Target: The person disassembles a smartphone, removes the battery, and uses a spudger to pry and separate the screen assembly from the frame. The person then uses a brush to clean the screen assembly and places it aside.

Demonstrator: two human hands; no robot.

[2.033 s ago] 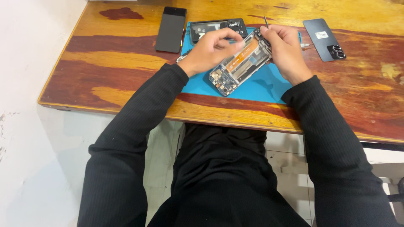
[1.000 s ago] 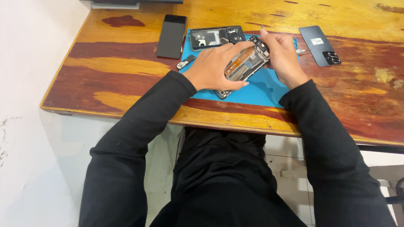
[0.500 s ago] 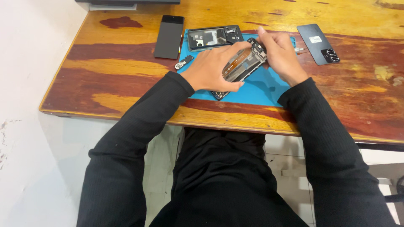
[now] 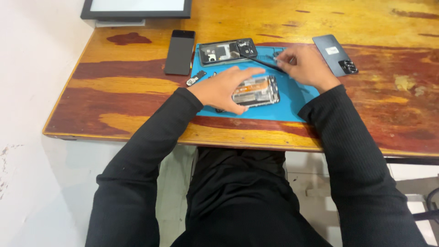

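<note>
An opened phone body with exposed parts lies on a blue work mat. My left hand rests over its left end and grips it flat on the mat. To the right and farther back, my right hand pinches a thin black tool that points left across the mat. A second opened phone frame lies at the mat's far edge.
A black phone lies left of the mat and a dark phone back cover lies to its right. A small loose part sits on the mat's left edge. A framed panel stands at the table's back. The wooden table edge is near me.
The opened phone has been turned from a diagonal to lie level on the mat. My right hand has left it and drawn back to the right, holding the thin tool.
</note>
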